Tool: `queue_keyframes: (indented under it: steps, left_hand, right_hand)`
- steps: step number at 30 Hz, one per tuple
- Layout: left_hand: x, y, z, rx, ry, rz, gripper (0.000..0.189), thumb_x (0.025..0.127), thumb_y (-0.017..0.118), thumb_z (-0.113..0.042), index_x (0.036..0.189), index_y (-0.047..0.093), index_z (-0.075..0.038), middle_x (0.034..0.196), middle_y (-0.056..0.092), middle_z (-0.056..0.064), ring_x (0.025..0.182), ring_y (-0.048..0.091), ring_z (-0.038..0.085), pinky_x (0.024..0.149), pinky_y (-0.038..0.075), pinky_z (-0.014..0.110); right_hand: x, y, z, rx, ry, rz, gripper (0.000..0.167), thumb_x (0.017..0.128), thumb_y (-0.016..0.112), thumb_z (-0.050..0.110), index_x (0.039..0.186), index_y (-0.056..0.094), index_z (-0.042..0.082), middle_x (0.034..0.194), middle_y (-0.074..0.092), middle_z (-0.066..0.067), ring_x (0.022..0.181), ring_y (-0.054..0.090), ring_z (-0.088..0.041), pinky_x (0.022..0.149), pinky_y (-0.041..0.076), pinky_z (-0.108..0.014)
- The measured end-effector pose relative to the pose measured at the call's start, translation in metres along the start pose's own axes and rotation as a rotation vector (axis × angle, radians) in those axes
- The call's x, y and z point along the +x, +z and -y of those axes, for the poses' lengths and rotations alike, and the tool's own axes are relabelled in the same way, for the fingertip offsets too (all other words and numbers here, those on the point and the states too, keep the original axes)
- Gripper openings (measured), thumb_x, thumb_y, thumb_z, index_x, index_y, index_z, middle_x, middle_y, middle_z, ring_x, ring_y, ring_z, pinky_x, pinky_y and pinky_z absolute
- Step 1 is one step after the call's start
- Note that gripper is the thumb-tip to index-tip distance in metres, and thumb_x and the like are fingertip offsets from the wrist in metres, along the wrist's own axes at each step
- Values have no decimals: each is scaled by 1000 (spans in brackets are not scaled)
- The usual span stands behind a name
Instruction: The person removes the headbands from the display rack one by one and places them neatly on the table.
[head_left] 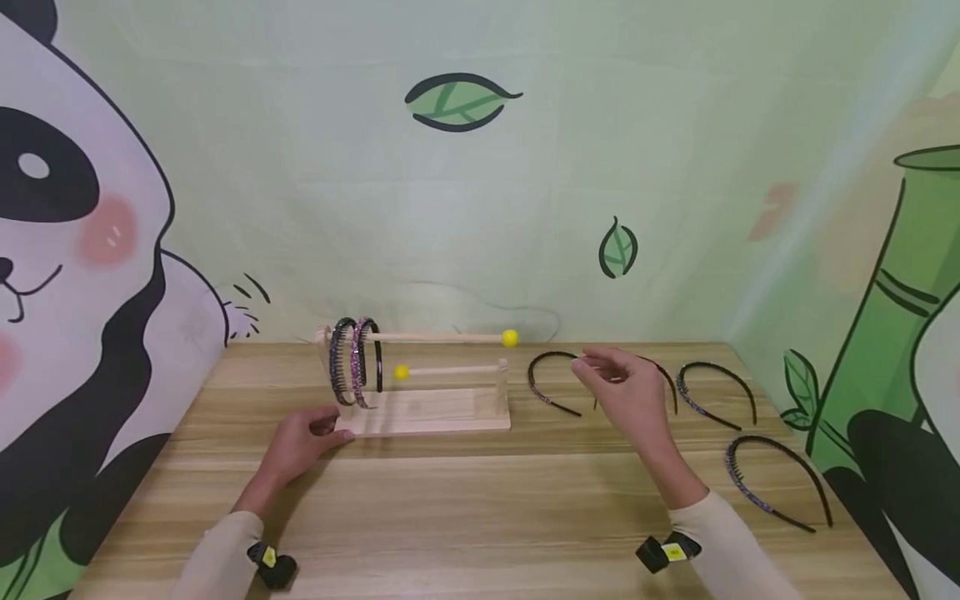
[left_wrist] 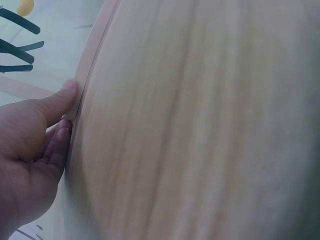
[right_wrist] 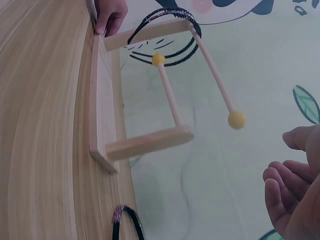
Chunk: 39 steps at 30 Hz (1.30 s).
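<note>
A wooden headband stand (head_left: pixel 427 412) has an upper rod tipped with a yellow ball (head_left: pixel 510 337) and a lower rod with another yellow ball (head_left: pixel 401 372). Two toothed headbands, one dark (head_left: pixel 337 371) and one pink-speckled (head_left: pixel 356 367), hang at the left end of the upper rod. My left hand (head_left: pixel 296 446) grips the base's front left corner, thumb on the board and fingers curled against its side. Raised right of the stand, my right hand (head_left: pixel 630 400) holds nothing; the right wrist view shows its fingers (right_wrist: pixel 285 182) loosely bent and thumb apart.
Several black headbands with glittery sections lie on the wooden table (head_left: pixel 480 517) at right: one beside the stand (head_left: pixel 534 387), one partly hidden behind my right hand, one farther right (head_left: pixel 682 387), and one nearer (head_left: pixel 733 475). A printed cloth backdrop (head_left: pixel 480 225) rises behind the table.
</note>
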<state>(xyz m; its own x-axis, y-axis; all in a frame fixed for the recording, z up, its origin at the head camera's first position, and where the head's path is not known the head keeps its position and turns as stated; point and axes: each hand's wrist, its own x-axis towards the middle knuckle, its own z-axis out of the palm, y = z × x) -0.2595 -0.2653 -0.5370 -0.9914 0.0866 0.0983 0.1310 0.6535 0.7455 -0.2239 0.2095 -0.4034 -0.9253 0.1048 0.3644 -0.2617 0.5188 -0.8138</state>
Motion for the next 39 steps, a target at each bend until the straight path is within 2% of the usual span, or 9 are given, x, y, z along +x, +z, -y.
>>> queue_keyframes:
  steps: [5,14,21,24,26,31,39]
  left_hand:
    - [-1,1,0,-5,-7,0,57,89,82,-25,131,63,9,120,71,25,105,70,34,92,57,48]
    - [-1,1,0,4,-12,9,60,90,81,-27,133,62,9,124,69,26,108,69,36,94,56,49]
    - [1,0,0,1,-9,10,61,89,81,-28,133,61,9,124,68,27,108,69,37,94,57,49]
    - [1,-1,1,-2,-4,11,61,89,81,-28,133,61,10,124,68,27,108,69,37,94,56,50]
    - [1,-1,1,-3,-3,10,61,89,81,-28,133,61,10,125,68,27,108,69,37,94,56,50]
    - [1,0,0,-6,0,5,58,89,82,-25,131,62,10,123,69,27,107,69,36,93,57,49]
    - [0,0,1,-6,-10,4,58,89,82,-25,132,62,9,122,69,26,107,69,35,93,57,49]
  right_hand:
    - [4,16,10,57,-2,13,40,91,79,39,119,76,10,106,78,-5,93,70,-15,77,54,-19]
    - [11,43,29,162,-62,36,35,90,81,30,117,77,8,103,78,-9,93,72,-20,79,57,-22]
    - [16,66,42,240,-69,67,34,90,81,28,117,77,8,101,77,-7,87,71,-19,72,57,-24]
    - [18,76,47,261,-93,81,31,90,81,26,116,77,8,100,78,-6,87,71,-18,74,58,-27]
    - [18,83,51,273,-110,93,31,91,80,25,115,77,6,100,78,-7,88,72,-19,80,59,-33]
    - [17,100,59,283,-121,133,33,91,80,26,116,76,5,101,78,-8,90,72,-21,82,59,-44]
    - [15,130,71,276,-143,218,35,93,78,30,120,75,8,104,78,-4,92,71,-18,82,59,-36]
